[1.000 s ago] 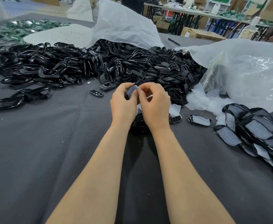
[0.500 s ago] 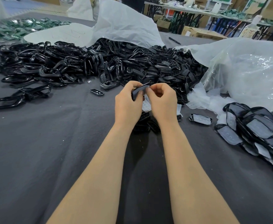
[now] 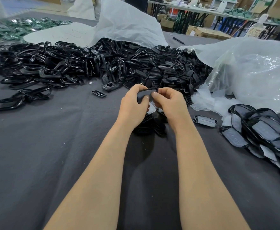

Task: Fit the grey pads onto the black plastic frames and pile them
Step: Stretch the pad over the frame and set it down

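A black frame [image 3: 150,89] with a grey pad [image 3: 143,95] on it is held up over the counter [image 3: 53,155], between the left hand [image 3: 134,107] and the right hand [image 3: 169,103]. Both grips are closed on it: its left end is wrapped by the left fingers, and its right end is pinched by the right thumb and fingers. A few small frames [image 3: 152,128] are seen on the counter under the hands. A big heap of black frames [image 3: 102,63] is spread out behind. A pile of finished pieces [image 3: 260,133] is stacked at the right, and one finished piece [image 3: 204,121] is laid beside it. Loose pads [image 3: 205,100] are spilled from a plastic bag [image 3: 252,72].
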A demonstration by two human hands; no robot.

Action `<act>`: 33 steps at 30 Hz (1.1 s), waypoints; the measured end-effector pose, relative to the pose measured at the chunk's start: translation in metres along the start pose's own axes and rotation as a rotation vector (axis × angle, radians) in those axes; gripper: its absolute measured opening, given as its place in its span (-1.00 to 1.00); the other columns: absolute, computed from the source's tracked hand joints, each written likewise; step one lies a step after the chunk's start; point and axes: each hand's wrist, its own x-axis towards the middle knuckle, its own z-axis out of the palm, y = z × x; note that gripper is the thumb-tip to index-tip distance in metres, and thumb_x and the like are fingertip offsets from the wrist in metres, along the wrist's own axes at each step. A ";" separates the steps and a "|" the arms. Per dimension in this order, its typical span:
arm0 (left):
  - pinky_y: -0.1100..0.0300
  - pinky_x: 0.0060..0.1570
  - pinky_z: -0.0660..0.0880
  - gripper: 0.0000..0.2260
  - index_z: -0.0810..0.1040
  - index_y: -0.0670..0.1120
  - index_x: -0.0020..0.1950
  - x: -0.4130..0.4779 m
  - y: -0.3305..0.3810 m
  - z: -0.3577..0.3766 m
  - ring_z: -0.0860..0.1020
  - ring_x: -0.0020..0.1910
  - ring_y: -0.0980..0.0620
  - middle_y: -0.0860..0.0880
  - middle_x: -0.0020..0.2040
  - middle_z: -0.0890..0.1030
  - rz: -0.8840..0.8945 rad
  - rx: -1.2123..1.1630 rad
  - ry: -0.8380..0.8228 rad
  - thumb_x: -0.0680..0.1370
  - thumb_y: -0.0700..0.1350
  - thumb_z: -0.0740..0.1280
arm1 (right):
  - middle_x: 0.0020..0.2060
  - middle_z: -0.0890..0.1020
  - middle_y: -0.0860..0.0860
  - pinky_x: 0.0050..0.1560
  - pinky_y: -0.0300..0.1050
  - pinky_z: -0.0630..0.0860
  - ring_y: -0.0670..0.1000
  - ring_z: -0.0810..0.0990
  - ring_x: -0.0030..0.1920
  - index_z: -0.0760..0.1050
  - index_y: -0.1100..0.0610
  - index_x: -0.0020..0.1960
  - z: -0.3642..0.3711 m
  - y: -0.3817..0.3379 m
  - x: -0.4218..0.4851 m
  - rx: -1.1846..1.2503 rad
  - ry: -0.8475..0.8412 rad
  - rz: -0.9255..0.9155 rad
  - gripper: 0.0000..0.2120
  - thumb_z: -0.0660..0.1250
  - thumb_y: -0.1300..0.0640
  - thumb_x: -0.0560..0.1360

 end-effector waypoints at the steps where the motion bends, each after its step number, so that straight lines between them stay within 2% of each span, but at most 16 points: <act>1: 0.27 -0.24 0.56 -0.85 0.46 0.04 0.03 0.000 0.000 0.000 0.57 -0.31 0.16 0.13 -0.19 0.57 -0.006 -0.002 -0.002 0.60 -0.21 0.25 | -0.30 0.59 -0.01 -0.11 -0.15 0.52 -0.10 0.52 -0.30 0.55 0.10 -0.15 0.000 0.000 0.000 0.004 -0.001 0.002 -0.91 0.35 0.22 0.51; 4: 0.35 -0.29 0.54 -0.88 0.46 0.02 0.06 0.001 0.000 0.000 0.56 -0.34 0.22 0.11 -0.16 0.58 -0.027 -0.010 -0.007 0.61 -0.19 0.24 | -0.27 0.62 -0.03 -0.19 -0.29 0.53 -0.17 0.56 -0.32 0.56 0.07 -0.12 0.000 0.001 0.000 0.041 0.008 0.009 -0.94 0.36 0.19 0.52; 10: 0.35 -0.29 0.54 -0.90 0.47 0.01 0.04 0.001 0.000 0.001 0.57 -0.32 0.18 0.08 -0.17 0.59 -0.045 -0.014 0.001 0.61 -0.19 0.25 | -0.25 0.64 -0.03 -0.16 -0.23 0.51 -0.14 0.56 -0.28 0.58 0.07 -0.08 0.002 0.003 0.001 0.031 0.023 0.002 -0.95 0.35 0.17 0.53; 16: 0.28 -0.23 0.59 -0.91 0.48 -0.02 0.05 0.001 0.000 0.002 0.57 -0.31 0.17 0.03 -0.12 0.61 -0.064 -0.021 -0.005 0.61 -0.19 0.25 | -0.37 0.59 -0.13 -0.23 -0.31 0.47 -0.24 0.51 -0.38 0.54 -0.01 -0.23 0.005 0.001 -0.001 -0.017 0.046 -0.059 -0.81 0.31 0.17 0.54; 20: 0.40 -0.32 0.52 -0.92 0.47 -0.01 0.05 0.001 0.000 0.002 0.56 -0.33 0.20 0.02 -0.11 0.60 -0.070 -0.019 0.009 0.61 -0.18 0.25 | -0.31 0.62 -0.09 -0.20 -0.28 0.49 -0.19 0.53 -0.32 0.58 0.01 -0.17 0.005 0.001 -0.002 0.010 0.051 -0.041 -0.86 0.32 0.12 0.55; 24: 0.42 -0.34 0.50 -0.92 0.47 -0.01 0.04 0.001 0.000 0.003 0.55 -0.39 0.26 0.03 -0.12 0.59 -0.072 -0.018 0.016 0.61 -0.18 0.26 | -0.28 0.65 -0.04 -0.19 -0.26 0.52 -0.15 0.56 -0.30 0.61 0.09 -0.10 0.002 0.001 -0.001 0.072 0.029 -0.009 -0.86 0.30 0.12 0.57; 27: 0.37 -0.30 0.54 -0.91 0.47 0.00 0.03 0.000 0.000 0.002 0.54 -0.40 0.29 0.04 -0.13 0.60 -0.071 -0.016 0.013 0.61 -0.18 0.25 | -0.26 0.65 -0.04 -0.22 -0.30 0.50 -0.16 0.56 -0.30 0.60 0.07 -0.09 0.002 0.002 -0.001 0.056 0.022 -0.007 -0.92 0.33 0.14 0.55; 30: 0.23 -0.18 0.60 -0.91 0.48 0.00 0.03 0.000 0.000 0.002 0.55 -0.35 0.23 0.05 -0.15 0.60 -0.073 -0.007 0.005 0.61 -0.19 0.25 | -0.30 0.62 -0.07 -0.21 -0.30 0.49 -0.17 0.54 -0.31 0.56 0.02 -0.16 0.004 0.002 0.000 -0.017 0.045 -0.046 -0.87 0.32 0.15 0.55; 33: 0.25 -0.21 0.60 -0.92 0.48 -0.02 0.04 0.000 0.000 0.002 0.55 -0.37 0.25 0.03 -0.13 0.60 -0.075 -0.011 0.006 0.61 -0.19 0.25 | -0.25 0.61 -0.03 -0.15 -0.23 0.44 -0.11 0.54 -0.23 0.57 0.13 -0.06 0.009 0.004 0.001 -0.123 0.050 -0.083 -0.88 0.28 0.14 0.57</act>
